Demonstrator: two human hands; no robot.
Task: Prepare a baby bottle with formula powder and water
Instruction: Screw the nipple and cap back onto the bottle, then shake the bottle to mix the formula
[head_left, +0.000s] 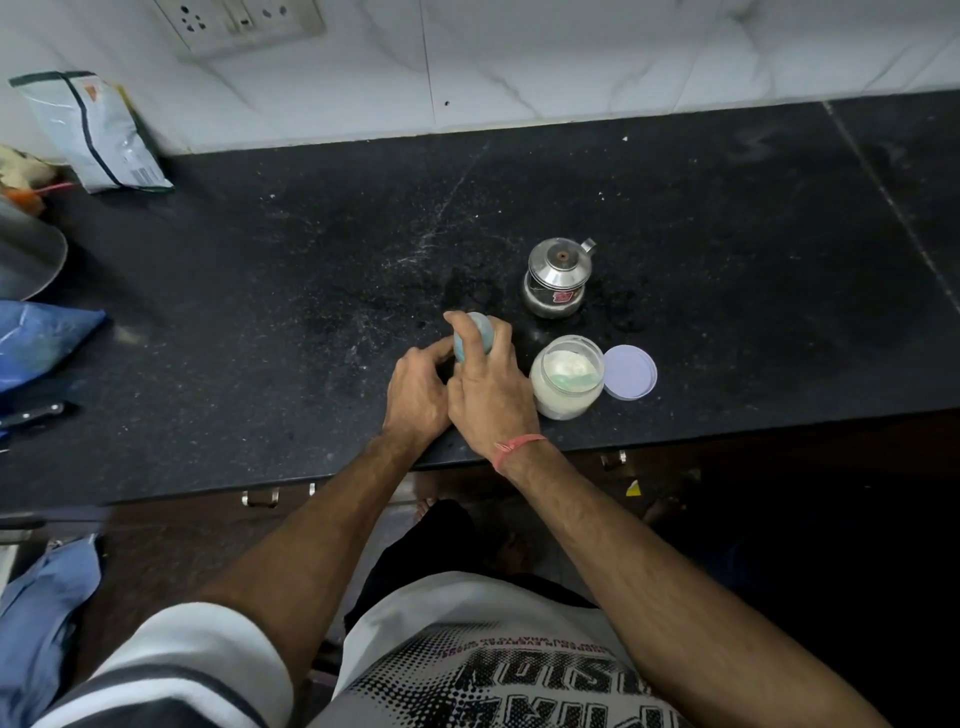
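Right hand (491, 387) wrapped over the pale blue domed cap of the baby bottle (472, 338); left hand (418, 397) curled low against its base, though too hidden to tell how firmly gripped. Bottle upright near the front edge of the black speckled stone counter (260, 291). Just right: open clear plastic jar of white powder (567, 376), lilac round lid (629, 372) beside. Farther back, small lidded steel pot (557, 278). Probably uncapping or capping; next, a steady twist with the base braced.

Packet (93, 132), knife (32, 414), wall socket (239, 21)
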